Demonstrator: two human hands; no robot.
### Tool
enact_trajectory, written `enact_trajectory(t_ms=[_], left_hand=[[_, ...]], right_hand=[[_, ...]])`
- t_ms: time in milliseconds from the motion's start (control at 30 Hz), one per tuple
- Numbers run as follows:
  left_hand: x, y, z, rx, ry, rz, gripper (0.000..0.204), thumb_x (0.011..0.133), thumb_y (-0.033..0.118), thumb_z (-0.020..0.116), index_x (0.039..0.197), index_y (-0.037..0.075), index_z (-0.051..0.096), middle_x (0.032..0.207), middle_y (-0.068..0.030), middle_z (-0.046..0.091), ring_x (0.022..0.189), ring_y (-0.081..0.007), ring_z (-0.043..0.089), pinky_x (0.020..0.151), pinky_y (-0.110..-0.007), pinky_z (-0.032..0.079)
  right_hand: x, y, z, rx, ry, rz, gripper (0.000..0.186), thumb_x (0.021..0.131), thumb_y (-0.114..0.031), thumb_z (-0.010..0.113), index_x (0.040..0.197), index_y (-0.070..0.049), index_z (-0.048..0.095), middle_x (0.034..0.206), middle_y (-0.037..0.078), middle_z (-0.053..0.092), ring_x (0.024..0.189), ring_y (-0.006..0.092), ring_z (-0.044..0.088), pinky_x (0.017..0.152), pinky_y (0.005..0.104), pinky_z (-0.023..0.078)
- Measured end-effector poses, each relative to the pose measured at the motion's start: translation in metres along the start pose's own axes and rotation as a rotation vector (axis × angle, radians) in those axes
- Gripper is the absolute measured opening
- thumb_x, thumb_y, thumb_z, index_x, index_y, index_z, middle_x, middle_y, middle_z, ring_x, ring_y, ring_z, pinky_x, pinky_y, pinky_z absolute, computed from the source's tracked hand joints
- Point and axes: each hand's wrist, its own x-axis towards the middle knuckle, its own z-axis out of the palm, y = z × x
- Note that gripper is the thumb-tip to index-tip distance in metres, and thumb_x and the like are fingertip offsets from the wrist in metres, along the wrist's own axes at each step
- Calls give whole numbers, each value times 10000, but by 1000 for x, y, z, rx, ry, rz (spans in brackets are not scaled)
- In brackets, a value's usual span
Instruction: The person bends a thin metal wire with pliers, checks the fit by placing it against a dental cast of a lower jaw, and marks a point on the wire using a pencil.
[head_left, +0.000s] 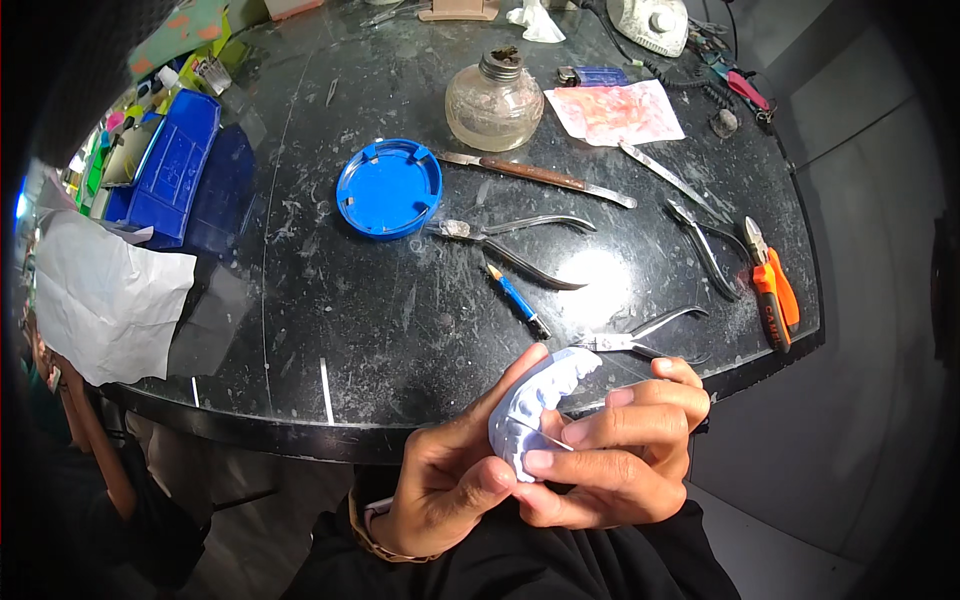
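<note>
A light-blue dental cast (535,390) with moulded teeth is held above the desk's front edge in my left hand (445,485), its fingers closed around the back and thumb at the lower end. My right hand (625,445) is bent over the cast from the right, fingers closed on a thin metal wire (550,438) lying against the teeth. Just beyond the cast lie silver pliers (610,342) and a blue pencil (515,300).
On the black desk (300,300) are a blue round dish (388,185), glass burner (493,110), wax knife (540,175), several more pliers (775,290), stained paper (610,110), blue tray (170,170) and white sheet (110,290). Another person's arm (90,440) shows at far left.
</note>
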Motion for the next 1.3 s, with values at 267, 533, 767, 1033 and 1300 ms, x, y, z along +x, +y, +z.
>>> enact_trajectory(t_ms=[267, 533, 767, 1033, 1300], left_hand=[[-1, 3, -3, -49, -119, -88, 618, 888, 225, 498, 1322, -93, 194, 1126, -140, 529, 1058, -151, 473, 939, -303, 346], [-3, -4, -7, -265, -253, -101, 352, 877, 203, 510, 1097, -72, 486, 1018, -126, 549, 985, -178, 510, 882, -339, 389], [1, -5, -13, -182, -367, -173, 381, 879, 215, 513, 1120, -77, 470, 1049, -123, 538, 1008, -167, 496, 883, -314, 383], [-2, 4, -3, -73, -232, -274, 460, 852, 319, 532, 1012, -111, 498, 951, -198, 542, 906, -269, 530, 794, -402, 425], [-1, -1, -12, -177, -356, -277, 450, 880, 225, 485, 1193, -92, 420, 1074, -138, 518, 1038, -183, 473, 907, -344, 361]], right_hand=[[1, 13, 1, 379, 143, -32, 434, 577, -352, 756, 866, -186, 477, 870, -51, 625, 820, 139, 501, 909, 389, 235], [22, 32, -6, 829, -274, 81, 565, 678, -77, 673, 1069, -49, 265, 843, 116, 649, 895, 213, 580, 926, 417, 226], [22, 31, -2, 975, -204, 42, 588, 657, 10, 632, 1100, 7, 246, 770, 131, 631, 638, 173, 592, 781, 309, 374], [19, 33, -3, 949, -129, -16, 570, 653, 30, 619, 1098, 13, 262, 761, 146, 620, 635, 177, 591, 662, 308, 400], [20, 36, -9, 868, -289, -5, 695, 629, -45, 645, 1153, -41, 189, 685, 116, 630, 688, 213, 588, 921, 390, 285]])
